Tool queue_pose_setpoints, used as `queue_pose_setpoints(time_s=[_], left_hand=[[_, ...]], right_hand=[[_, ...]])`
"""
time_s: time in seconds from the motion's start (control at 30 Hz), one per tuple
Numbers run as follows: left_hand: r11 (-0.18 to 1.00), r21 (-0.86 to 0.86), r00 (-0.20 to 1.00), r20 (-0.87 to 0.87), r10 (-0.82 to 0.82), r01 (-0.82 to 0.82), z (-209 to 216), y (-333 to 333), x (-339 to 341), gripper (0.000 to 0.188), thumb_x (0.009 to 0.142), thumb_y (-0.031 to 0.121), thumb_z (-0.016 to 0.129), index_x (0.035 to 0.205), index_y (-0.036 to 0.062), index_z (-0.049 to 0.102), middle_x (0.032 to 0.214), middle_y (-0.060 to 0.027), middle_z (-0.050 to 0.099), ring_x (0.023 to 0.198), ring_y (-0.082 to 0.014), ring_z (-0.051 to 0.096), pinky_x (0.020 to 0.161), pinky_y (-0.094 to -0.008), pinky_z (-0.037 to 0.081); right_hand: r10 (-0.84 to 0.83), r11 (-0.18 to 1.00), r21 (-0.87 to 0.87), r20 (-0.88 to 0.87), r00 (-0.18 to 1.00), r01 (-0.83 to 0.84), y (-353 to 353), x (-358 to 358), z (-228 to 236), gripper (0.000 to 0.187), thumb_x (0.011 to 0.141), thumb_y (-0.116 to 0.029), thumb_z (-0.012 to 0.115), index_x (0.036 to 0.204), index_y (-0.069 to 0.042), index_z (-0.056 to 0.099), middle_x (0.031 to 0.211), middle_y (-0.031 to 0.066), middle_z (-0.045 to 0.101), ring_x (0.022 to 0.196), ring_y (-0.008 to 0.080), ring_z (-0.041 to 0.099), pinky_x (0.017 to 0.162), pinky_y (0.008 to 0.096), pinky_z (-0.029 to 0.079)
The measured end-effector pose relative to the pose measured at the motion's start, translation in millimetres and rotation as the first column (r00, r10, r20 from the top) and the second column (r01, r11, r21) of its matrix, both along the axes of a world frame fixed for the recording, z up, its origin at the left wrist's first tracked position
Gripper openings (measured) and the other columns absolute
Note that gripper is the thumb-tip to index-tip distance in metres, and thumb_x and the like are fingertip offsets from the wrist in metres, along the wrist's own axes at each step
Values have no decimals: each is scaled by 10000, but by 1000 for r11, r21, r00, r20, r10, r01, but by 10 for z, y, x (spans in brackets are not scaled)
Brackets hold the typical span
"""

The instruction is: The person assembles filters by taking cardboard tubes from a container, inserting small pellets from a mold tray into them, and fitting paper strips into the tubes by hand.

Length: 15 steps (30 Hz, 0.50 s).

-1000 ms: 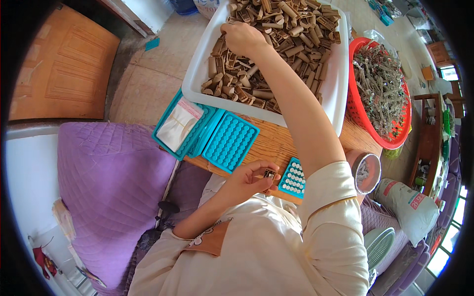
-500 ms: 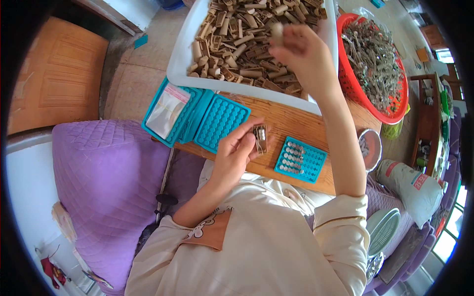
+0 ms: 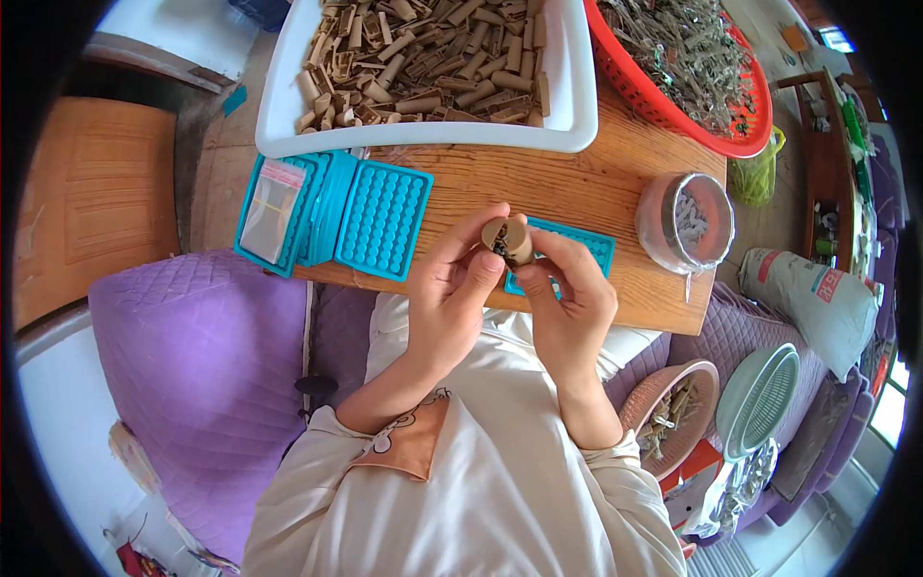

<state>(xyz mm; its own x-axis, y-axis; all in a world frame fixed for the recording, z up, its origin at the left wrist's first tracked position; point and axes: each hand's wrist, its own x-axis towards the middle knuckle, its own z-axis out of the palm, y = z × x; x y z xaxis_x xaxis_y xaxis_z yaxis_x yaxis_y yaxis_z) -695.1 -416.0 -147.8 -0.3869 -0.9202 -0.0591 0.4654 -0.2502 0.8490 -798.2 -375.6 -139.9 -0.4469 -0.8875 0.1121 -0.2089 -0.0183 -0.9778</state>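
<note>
Over the near side of the wooden counter [image 3: 500,178], a brown casing [image 3: 519,252] sits between both hands, held up in front of the blue tray [image 3: 585,238] and clear of the wood. The left hand [image 3: 446,300] grasps it from the left, thumb below and fingers above; the right hand [image 3: 575,306] pinches it from the other side with thumb and fingertips. Both grips are closed on this one piece. Its round end faces up, and something dark shows inside, though it is too small to say what it is or how well it is seated.

To work it well, I would let the left hand be the steady one and the right make the small turns and presses, pushing evenly so the rims meet without skewing. Fingertips are best left at the sides, so the dark parts stay visible and unpinched. Force looks a poor answer to any resistance; backing off and realigning would be safer for a thin wall. Working low above the counter would also help, since a slip could drop loose bits among the tray's pockets. Similar casings [image 3: 423,58] fill the white tub [image 3: 423,140] beyond.
</note>
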Motion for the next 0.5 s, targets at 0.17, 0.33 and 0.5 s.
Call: queue_pose_setpoints(time_s=[0.17, 0.33, 0.5], left_hand=[[994, -106, 994, 105, 30, -19, -40, 72, -34, 312, 844, 61, 509, 1141, -16, 453, 1072, -113, 550, 955, -134, 527, 834, -251, 424], [978, -206, 988, 156, 22, 11, 1, 119, -54, 303, 841, 55, 511, 1127, -26, 457, 1068, -124, 552, 951, -139, 533, 833, -249, 423], [967, -253, 987, 158, 20, 21, 38, 133, -85, 309, 832, 47, 523, 1125, -28, 458, 1066, -134, 553, 960, -148, 539, 834, -250, 425]], right_hand=[[-11, 999, -53, -12, 1000, 10, 46, 11, -21, 254, 694, 53, 618, 941, -2, 586, 852, 91, 606, 745, 188, 581, 651, 264, 469], [-43, 997, -67, -26, 999, 41, 163, -42, -15, 254, 685, 53, 628, 929, -1, 586, 849, 100, 602, 742, 187, 582, 652, 263, 473], [-74, 995, -76, -25, 997, 72, 222, -60, 25, 253, 679, 54, 635, 920, -1, 585, 848, 110, 599, 741, 189, 583, 649, 264, 476]])
